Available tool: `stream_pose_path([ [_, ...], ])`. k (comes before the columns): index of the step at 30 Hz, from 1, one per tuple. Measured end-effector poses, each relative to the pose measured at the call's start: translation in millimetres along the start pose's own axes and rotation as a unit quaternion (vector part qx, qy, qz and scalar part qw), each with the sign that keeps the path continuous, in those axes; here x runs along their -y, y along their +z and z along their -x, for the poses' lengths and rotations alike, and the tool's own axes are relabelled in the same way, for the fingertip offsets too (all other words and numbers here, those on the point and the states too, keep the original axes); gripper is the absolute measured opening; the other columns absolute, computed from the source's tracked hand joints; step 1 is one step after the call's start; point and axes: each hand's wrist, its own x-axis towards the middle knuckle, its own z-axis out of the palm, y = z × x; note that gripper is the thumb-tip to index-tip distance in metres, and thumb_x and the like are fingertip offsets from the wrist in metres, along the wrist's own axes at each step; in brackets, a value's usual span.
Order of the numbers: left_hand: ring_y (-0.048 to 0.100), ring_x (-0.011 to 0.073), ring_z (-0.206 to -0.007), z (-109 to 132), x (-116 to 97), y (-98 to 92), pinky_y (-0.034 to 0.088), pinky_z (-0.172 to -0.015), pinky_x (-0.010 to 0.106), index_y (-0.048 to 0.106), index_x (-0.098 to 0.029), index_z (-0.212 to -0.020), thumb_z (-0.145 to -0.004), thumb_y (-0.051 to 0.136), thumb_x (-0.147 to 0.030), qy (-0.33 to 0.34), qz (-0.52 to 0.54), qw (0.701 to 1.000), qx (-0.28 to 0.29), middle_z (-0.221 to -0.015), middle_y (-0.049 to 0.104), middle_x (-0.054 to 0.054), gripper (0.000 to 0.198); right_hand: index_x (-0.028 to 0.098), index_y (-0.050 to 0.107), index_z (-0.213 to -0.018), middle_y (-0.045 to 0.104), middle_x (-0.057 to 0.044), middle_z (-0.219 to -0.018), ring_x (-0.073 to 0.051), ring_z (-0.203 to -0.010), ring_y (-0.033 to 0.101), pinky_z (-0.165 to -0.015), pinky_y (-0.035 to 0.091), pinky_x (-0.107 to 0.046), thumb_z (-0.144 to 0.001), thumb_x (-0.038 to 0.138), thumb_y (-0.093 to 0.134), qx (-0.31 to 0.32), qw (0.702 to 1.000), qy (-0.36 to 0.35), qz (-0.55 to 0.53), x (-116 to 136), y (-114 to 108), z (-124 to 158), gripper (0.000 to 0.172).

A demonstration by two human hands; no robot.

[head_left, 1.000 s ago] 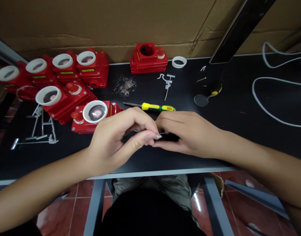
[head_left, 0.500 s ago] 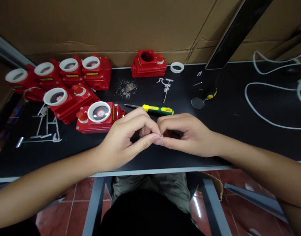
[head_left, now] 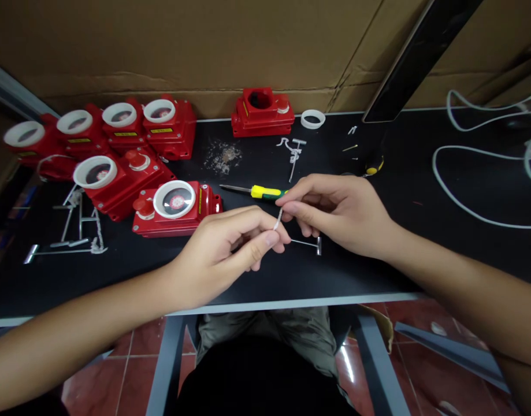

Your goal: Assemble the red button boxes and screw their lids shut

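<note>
My left hand (head_left: 237, 251) is closed, its thumb and fingertips pinching a thin T-shaped metal rod (head_left: 306, 243) that sticks out to the right. A short white cord (head_left: 278, 219) runs up from the left fingertips. Its upper end is pinched between the thumb and forefinger of my right hand (head_left: 334, 211). The join between cord and rod is hidden by my left fingers. Behind the hands lies a yellow and green screwdriver (head_left: 265, 192), its handle end partly covered by my right hand. Left of it sits a red box with a white-ringed round window (head_left: 175, 199).
Several more red boxes (head_left: 170, 130) stand at the left, with T-shaped rods and cords (head_left: 70, 245) before them. At the back are an open red box (head_left: 263, 118), a white ring (head_left: 312, 119), another corded rod (head_left: 294, 153) and crumbs (head_left: 223, 156). Pale cable (head_left: 464, 214) loops at right.
My hands have drawn apart, the right one moving up and right. The white cord now shows between them, and the T-shaped rod has come into view below my right hand.
</note>
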Motion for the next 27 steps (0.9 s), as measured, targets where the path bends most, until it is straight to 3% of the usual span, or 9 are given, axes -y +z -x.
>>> stream_pose_path([
  [3,0.07,0.0094,-0.066,-1,0,-2.9,0.062,-0.065,0.022,0.086,-0.02,-0.114,-0.118,0.068,-0.027,0.027,-0.003,0.998,-0.048,-0.102,0.08,0.004,0.019,0.018,0.082,-0.102,0.082,0.0,-0.08,-0.009,-0.057,0.069,-0.054,0.052,-0.021,-0.11,0.023,0.083,0.036,0.991,-0.062,0.11,-1,1,2,0.01],
  [7,0.071,0.0084,-0.064,-3,6,-3.7,0.064,-0.066,0.023,0.088,-0.02,-0.111,-0.116,0.072,-0.023,0.042,-0.025,0.995,-0.09,-0.106,0.077,0.005,0.017,0.017,0.079,-0.107,0.082,-0.002,-0.088,-0.012,-0.075,0.075,-0.069,0.056,-0.023,-0.112,0.014,0.077,0.068,0.932,-0.215,0.283,2,2,8,0.007],
  [12,0.076,0.0069,-0.069,-3,11,-2.5,0.067,-0.069,0.019,0.088,-0.018,-0.112,-0.112,0.07,-0.014,0.031,-0.054,0.995,-0.082,-0.11,0.077,0.004,0.019,0.019,0.074,-0.112,0.084,-0.001,-0.094,-0.01,-0.077,0.076,-0.071,0.056,-0.021,-0.115,0.017,0.075,0.044,0.876,-0.289,0.384,7,0,13,0.004],
  [15,0.078,0.0072,-0.071,-2,12,-2.3,0.067,-0.071,0.016,0.089,-0.017,-0.11,-0.111,0.071,-0.008,0.02,-0.052,0.997,-0.062,-0.1,0.079,0.002,0.021,0.019,0.071,-0.112,0.085,0.0,-0.096,-0.011,-0.08,0.078,-0.071,0.057,-0.022,-0.115,0.018,0.076,0.033,0.853,-0.319,0.412,10,-2,14,0.005],
  [20,0.081,0.0083,-0.066,-1,12,-2.6,0.067,-0.069,0.013,0.087,-0.017,-0.106,-0.108,0.079,-0.005,0.004,-0.024,0.998,-0.049,-0.08,0.083,-0.004,0.014,0.019,0.072,-0.113,0.084,-0.001,-0.096,-0.013,-0.079,0.078,-0.067,0.057,-0.026,-0.115,0.016,0.074,0.044,0.846,-0.319,0.426,11,-3,13,0.004],
  [27,0.082,0.0076,-0.064,2,7,-2.6,0.066,-0.066,0.01,0.079,-0.016,-0.099,-0.104,0.085,-0.002,0.017,-0.032,0.998,-0.06,-0.078,0.08,-0.006,0.016,0.019,0.073,-0.112,0.084,0.0,-0.097,-0.011,-0.078,0.076,-0.065,0.053,-0.025,-0.114,0.015,0.074,0.056,0.864,-0.299,0.402,10,-4,13,0.005],
])
